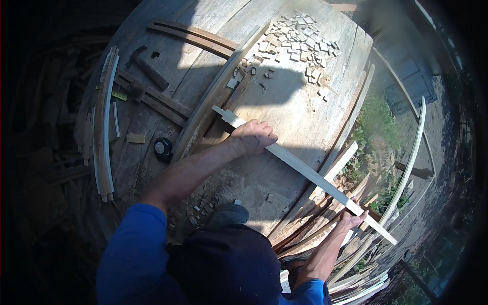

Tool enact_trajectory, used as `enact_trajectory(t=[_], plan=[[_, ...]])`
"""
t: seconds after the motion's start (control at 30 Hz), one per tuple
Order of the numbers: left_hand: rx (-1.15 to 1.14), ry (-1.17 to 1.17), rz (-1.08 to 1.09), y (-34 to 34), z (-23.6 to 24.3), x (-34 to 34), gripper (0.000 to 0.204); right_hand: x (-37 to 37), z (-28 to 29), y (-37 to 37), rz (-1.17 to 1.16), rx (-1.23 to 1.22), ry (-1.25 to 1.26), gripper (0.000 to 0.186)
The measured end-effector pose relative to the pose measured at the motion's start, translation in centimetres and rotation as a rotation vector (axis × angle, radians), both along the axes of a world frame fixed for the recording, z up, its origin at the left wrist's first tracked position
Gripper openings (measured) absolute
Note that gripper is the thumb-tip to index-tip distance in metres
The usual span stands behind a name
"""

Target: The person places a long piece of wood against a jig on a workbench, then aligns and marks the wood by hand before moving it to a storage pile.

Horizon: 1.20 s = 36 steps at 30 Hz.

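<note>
A long pale wooden strip (310, 173) runs slantwise from the middle of the workbench (203, 76) out past its right edge. My left hand (254, 137) is closed over the strip near its far left end, which has a step cut into it. That end lies beside a long raised wooden rail (208, 101) fixed across the bench. Close to the strip's other end, beyond the bench edge, my right hand (354, 218) grips it with the fingers wrapped round. My palms hide the parts of the strip under them.
Small wood offcuts (305, 43) are strewn over the far bench. A hammer (147, 68), a round black tape measure (163, 149) and a bundle of thin strips (105, 127) lie to the left. Long wood lengths (315, 223) are heaped by the right edge.
</note>
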<state>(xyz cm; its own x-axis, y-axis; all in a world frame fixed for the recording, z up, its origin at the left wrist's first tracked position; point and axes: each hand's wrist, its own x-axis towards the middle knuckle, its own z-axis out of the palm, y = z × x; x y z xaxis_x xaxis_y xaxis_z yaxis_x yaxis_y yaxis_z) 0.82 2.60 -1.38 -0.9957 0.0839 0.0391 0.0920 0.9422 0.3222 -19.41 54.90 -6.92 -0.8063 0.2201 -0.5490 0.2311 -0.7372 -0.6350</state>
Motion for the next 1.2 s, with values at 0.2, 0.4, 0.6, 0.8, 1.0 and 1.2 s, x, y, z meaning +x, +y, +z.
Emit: enact_trajectory(t=[0.2,0.4,0.6,0.8,1.0,1.2], plan=[[0.008,0.01,-0.033,-0.9,0.1,-0.9,0.012,-0.7,-0.2,0.3,0.036,-0.031,-0.045,0.046],[-0.037,0.008,-0.058,-1.8,0.3,-2.1,0.019,-1.9,-0.3,-0.8,0.026,-0.004,-0.071,0.057],[-0.037,0.049,-0.072,-2.4,0.9,-3.8,0.03,-3.2,-1.3,0.6,0.104,0.031,0.01,0.067],[-0.07,-0.038,-0.056,-0.2,0.8,-1.5,0.018,-1.3,0.1,0.7,0.124,0.018,-0.035,0.062],[-0.151,0.241,0.038,3.1,1.2,5.3,0.038,0.5,2.0,5.0,0.058,0.16,-0.22,0.056],[-0.124,-0.024,0.016,3.9,2.0,5.6,0.062,1.8,-1.6,5.2,-0.115,0.096,-0.151,0.082]])
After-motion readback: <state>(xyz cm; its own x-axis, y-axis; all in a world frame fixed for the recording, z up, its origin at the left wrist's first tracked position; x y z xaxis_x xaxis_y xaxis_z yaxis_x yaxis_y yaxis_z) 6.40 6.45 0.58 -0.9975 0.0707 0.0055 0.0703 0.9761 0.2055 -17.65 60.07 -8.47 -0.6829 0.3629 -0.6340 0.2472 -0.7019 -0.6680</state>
